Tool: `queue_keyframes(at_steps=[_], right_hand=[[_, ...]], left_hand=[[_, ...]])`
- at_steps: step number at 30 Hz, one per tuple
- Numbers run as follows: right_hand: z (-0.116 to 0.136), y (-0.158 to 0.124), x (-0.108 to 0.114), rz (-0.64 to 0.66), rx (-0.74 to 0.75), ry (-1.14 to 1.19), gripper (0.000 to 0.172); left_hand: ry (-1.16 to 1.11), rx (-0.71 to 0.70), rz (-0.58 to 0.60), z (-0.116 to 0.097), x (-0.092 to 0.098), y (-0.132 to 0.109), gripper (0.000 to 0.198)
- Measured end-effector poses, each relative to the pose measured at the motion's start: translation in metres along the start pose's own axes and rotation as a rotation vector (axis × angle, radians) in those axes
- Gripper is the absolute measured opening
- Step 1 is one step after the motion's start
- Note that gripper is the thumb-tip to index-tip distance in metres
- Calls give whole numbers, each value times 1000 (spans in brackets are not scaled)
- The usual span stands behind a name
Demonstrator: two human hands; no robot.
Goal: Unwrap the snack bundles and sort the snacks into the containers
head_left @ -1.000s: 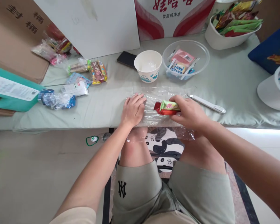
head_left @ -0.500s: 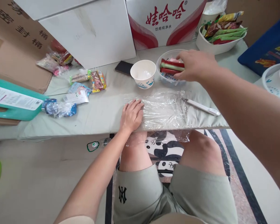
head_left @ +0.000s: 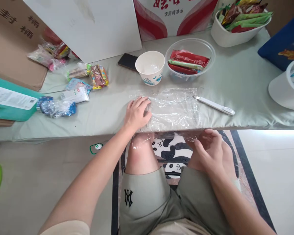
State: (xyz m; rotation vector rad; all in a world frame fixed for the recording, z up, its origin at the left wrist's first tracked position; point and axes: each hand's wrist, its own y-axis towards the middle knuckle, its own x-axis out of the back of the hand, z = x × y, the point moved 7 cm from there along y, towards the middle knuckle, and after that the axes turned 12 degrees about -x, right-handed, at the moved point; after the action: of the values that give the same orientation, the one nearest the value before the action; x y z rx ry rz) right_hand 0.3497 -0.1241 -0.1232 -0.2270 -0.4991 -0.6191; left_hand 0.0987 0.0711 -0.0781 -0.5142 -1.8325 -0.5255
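A sheet of clear plastic film (head_left: 173,109) lies on the cloth-covered table, its near part hanging over the edge. My left hand (head_left: 138,112) rests on the film's left side, fingers spread. Beside the film's hanging right corner, my right hand (head_left: 210,150) is over my knee, thumb and fingers apart, holding nothing. Behind the film stand a white paper bowl (head_left: 150,68) and a clear round tub (head_left: 207,62) with red packets (head_left: 189,57) and a green packet (head_left: 185,64) in it. A white utility knife (head_left: 215,105) lies right of the film.
A black phone (head_left: 127,61) lies behind the paper bowl. Snack packets (head_left: 98,76) and a white tube (head_left: 75,95) are at the left. A white container (head_left: 235,36) of packets is at the back right, a white bucket (head_left: 283,89) at the right edge. Boxes (head_left: 105,29) stand behind.
My right hand has left the round tub and come down to the table's front edge; the red and green packets lie in the tub. My left hand stays on the film. The view has tilted down slightly.
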Motion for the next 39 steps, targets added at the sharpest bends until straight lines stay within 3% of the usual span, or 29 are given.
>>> queue_keyframes(at_steps=[2, 5, 8, 11, 13, 15, 17, 21, 23, 27, 30, 33, 36, 39], right_hand=[[-12, -5, -16, 137, -101, 123, 50], [-7, -3, -32, 323, -196, 205, 34], [4, -1, -28, 401, -303, 291, 25], [12, -3, -15, 418, -376, 488, 19], [16, -7, -9, 456, -409, 657, 15], [20, -11, -9, 507, -428, 780, 26], [21, -13, -10, 530, -440, 786, 38], [19, -13, -13, 451, -451, 654, 39], [19, -11, -10, 393, -444, 600, 34], [27, 1, 7, 239, -383, 323, 30], [42, 16, 22, 99, -206, 160, 16], [57, 30, 29, -2, 9, 68, 15], [67, 41, 26, -9, 128, 58, 15], [75, 51, 17, 32, 142, 195, 18]], left_hand=[[5, -21, 21, 2, -1, 6, 46], [30, -51, 27, 8, 5, 14, 46], [66, -82, -52, 13, 26, 9, 48], [109, -107, -198, 7, 55, -23, 38], [108, -193, -184, -11, 59, -55, 31], [71, -336, -59, -37, 44, -88, 36], [97, -368, 80, -52, 21, -113, 44], [199, -192, -2, -42, 1, -124, 37], [179, -206, -93, -35, 2, -121, 32], [11, -257, -259, -27, 26, -115, 21], [-226, -124, -307, -14, 46, -108, 19], [-459, 70, -333, 7, 58, -96, 15], [-592, 183, -380, 26, 62, -81, 18], [-725, 218, -428, 35, 61, -64, 29]])
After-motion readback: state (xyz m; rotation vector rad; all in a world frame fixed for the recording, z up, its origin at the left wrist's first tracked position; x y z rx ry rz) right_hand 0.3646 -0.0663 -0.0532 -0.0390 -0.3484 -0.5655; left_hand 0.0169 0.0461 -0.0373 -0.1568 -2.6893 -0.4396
